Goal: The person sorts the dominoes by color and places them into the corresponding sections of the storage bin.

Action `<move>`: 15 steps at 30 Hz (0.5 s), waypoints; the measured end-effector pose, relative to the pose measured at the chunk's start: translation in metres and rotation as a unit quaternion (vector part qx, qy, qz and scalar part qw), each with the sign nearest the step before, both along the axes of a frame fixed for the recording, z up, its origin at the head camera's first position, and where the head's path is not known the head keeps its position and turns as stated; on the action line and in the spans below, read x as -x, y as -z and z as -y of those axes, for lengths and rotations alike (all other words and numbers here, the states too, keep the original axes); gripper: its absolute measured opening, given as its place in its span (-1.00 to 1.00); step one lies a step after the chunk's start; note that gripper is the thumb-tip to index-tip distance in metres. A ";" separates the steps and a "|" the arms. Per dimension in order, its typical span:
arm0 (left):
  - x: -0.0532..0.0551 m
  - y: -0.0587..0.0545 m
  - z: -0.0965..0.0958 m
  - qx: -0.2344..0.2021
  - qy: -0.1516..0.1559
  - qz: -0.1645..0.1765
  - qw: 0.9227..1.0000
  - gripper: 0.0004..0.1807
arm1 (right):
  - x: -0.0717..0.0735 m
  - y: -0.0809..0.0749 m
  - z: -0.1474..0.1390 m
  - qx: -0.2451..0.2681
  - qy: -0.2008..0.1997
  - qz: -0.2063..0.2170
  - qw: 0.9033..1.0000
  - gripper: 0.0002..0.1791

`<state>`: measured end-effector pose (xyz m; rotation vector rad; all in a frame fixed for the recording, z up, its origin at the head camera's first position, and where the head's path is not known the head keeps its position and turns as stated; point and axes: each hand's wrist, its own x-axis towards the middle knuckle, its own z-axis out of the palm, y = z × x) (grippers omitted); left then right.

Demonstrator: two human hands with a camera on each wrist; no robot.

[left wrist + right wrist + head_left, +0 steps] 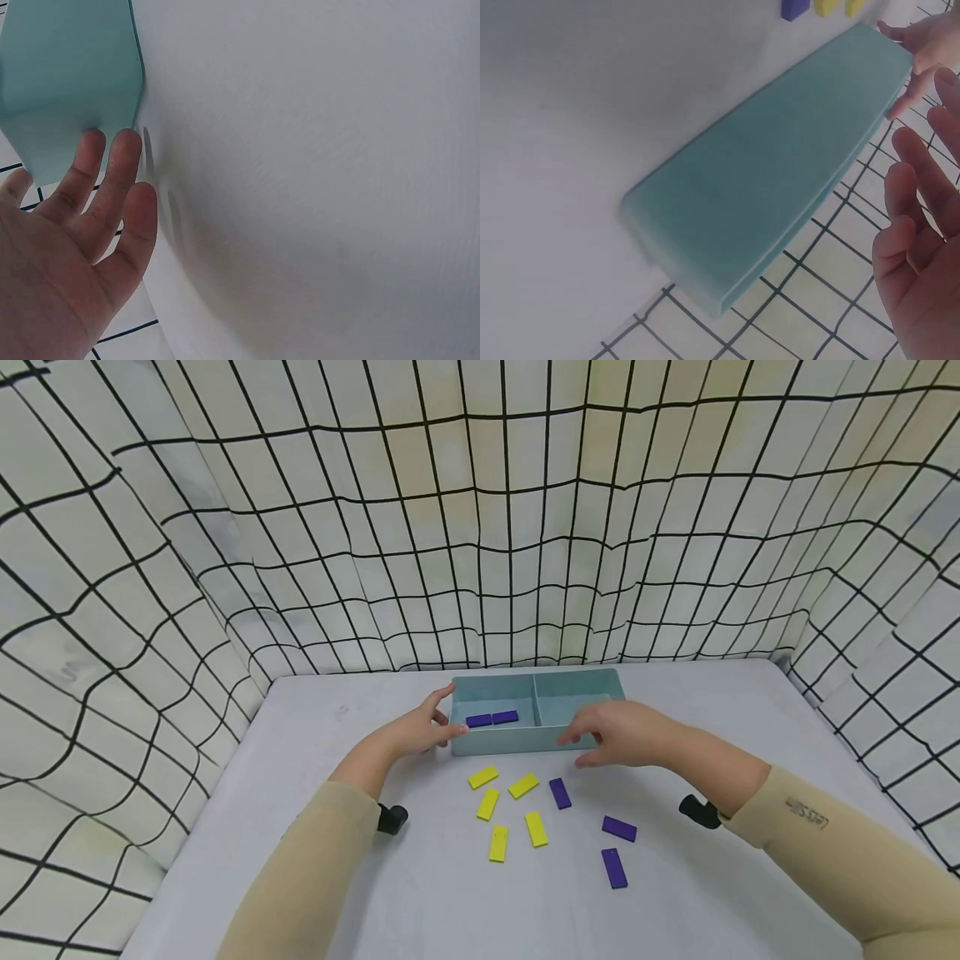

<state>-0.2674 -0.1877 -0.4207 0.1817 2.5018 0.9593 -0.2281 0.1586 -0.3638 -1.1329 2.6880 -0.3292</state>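
Note:
A pale teal box (487,742) with a divider stands at the back of the table, also seen from its sides in both wrist views. Two purple blocks (505,717) lie end to end in its left compartment; the right compartment shows a bare floor. My left hand (416,728) touches the box's left end, thumb at the front corner and fingers spread loosely along the end wall (67,142). Over the front wall of the right compartment hovers my right hand (626,735), fingers loosely bent, with nothing in them in the right wrist view.
Several yellow blocks (536,829) lie scattered on the white table (420,893) in front of the box. Three purple blocks (619,828) lie to their right. Behind the table and along both sides rises a black grid net (510,527) over pale sheeting.

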 end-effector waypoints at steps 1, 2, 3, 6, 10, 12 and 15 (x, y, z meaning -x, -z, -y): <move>0.000 0.000 0.000 0.001 -0.001 0.001 1.000 0.05 | -0.001 0.001 -0.001 -0.002 0.000 -0.001 1.000 -0.61; 0.000 0.000 0.000 0.003 -0.001 0.002 1.000 0.05 | -0.002 0.003 -0.002 -0.004 -0.001 0.000 1.000 -0.61; -0.001 0.000 0.000 0.003 -0.002 0.003 1.000 0.05 | -0.002 0.004 -0.003 -0.005 -0.002 -0.001 1.000 -0.61; -0.001 0.000 0.000 0.005 -0.004 0.004 1.000 0.04 | -0.002 0.008 -0.006 -0.007 -0.006 0.001 1.000 -0.60; -0.001 0.000 0.000 0.007 -0.005 0.001 1.000 0.02 | -0.001 0.014 -0.006 -0.009 -0.014 0.017 1.000 -0.61; 0.000 0.000 0.000 0.008 -0.005 0.001 1.000 0.03 | -0.001 0.016 -0.005 -0.015 -0.020 0.025 0.999 -0.62; 0.000 0.000 -0.001 0.006 -0.005 0.004 1.000 0.04 | -0.001 0.022 -0.001 -0.032 -0.027 0.030 0.999 -0.64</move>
